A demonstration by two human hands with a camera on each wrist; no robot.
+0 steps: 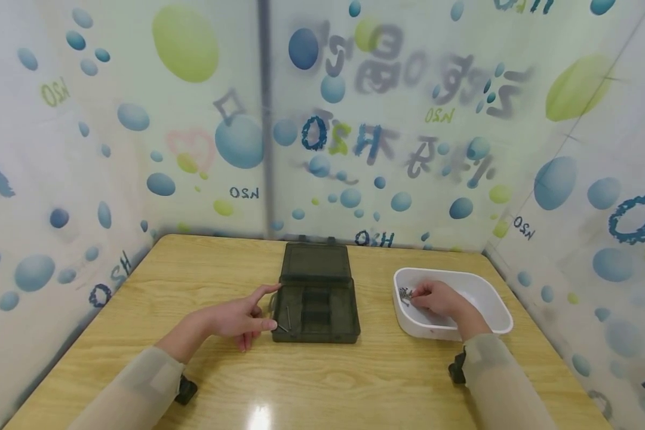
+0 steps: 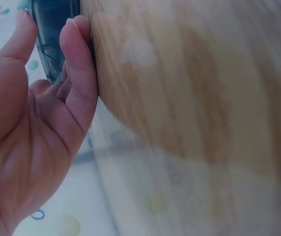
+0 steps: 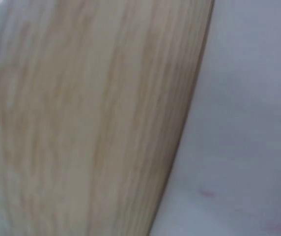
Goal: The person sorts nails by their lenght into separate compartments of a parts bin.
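A dark see-through plastic organizer box (image 1: 329,334) stands on the table with its lid (image 1: 316,261) swung back. Two long thin metal screws (image 1: 288,318) lie in its left compartment. My left hand (image 1: 235,318) rests against the box's left side, index finger extended along the rim and thumb at the near corner. In the left wrist view, that hand's palm and fingers show beside the box (image 2: 57,24). Inside a white plastic bin (image 1: 484,286) to the right, my right hand (image 1: 439,298) pinches at a small pile of metal screws (image 1: 405,292); the fingertips partly cover them.
The wood-grain table (image 1: 322,382) reaches back to a patterned curtain (image 1: 322,179), which also hangs at both sides. Bare tabletop lies between the box and the bin. The right wrist view shows only blurred table and the bin's white wall (image 3: 243,118).
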